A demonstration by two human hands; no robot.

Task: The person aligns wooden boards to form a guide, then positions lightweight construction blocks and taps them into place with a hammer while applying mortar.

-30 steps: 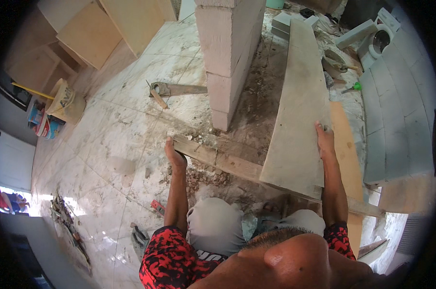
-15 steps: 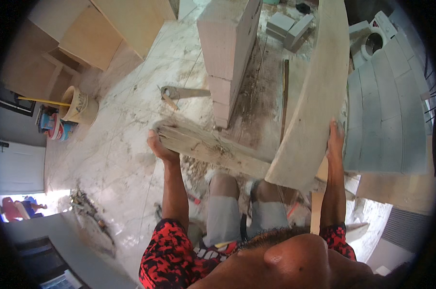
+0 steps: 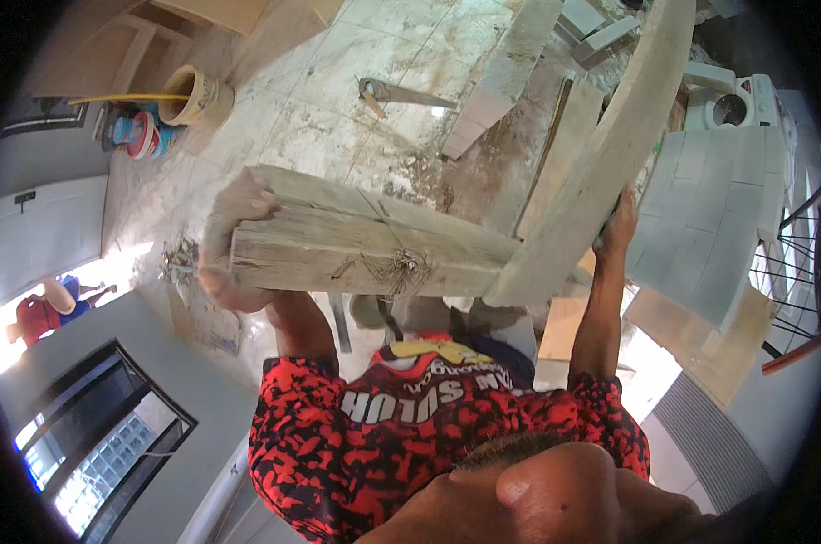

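Observation:
My left hand is wrapped round the near-left end of a thick, weathered wooden beam. A tangle of fibres or wire clings to the beam's front face, which lies roughly level before my chest. The beam's right end meets the lower end of a long pale plank; whether the two are fastened, I cannot tell. That plank runs up and away to the far right. My right hand grips the plank's right edge, with some fingers hidden by it.
A handsaw lies on the dusty tiled floor beyond the beam, near a pale block wall. A bucket stands at the left. Grey blocks rise on the right, near a white front-loading washing machine.
The beam has come up and closer to me, its left end lifted by my left hand. The plank has tipped with it. My view has shifted, showing more of my shirt and less of my legs.

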